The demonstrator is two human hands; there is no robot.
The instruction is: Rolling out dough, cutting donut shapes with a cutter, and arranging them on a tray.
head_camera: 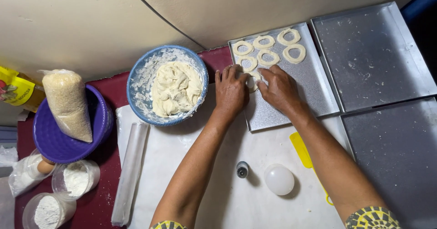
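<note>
Dough ring (253, 80) mostly hidden, seemingly under both hands' fingers (236, 76).

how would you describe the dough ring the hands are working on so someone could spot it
Find the metal tray beside the blue dough bowl. At its far end lie five finished dough rings in two rows. The one meant sits nearer, at the tray's left edge: the only ring pinched between the left hand and right hand, mostly hidden.

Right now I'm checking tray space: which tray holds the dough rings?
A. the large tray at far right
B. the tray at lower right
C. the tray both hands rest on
C: the dough rings lie on the tray under both hands; the other trays hold none.
</note>
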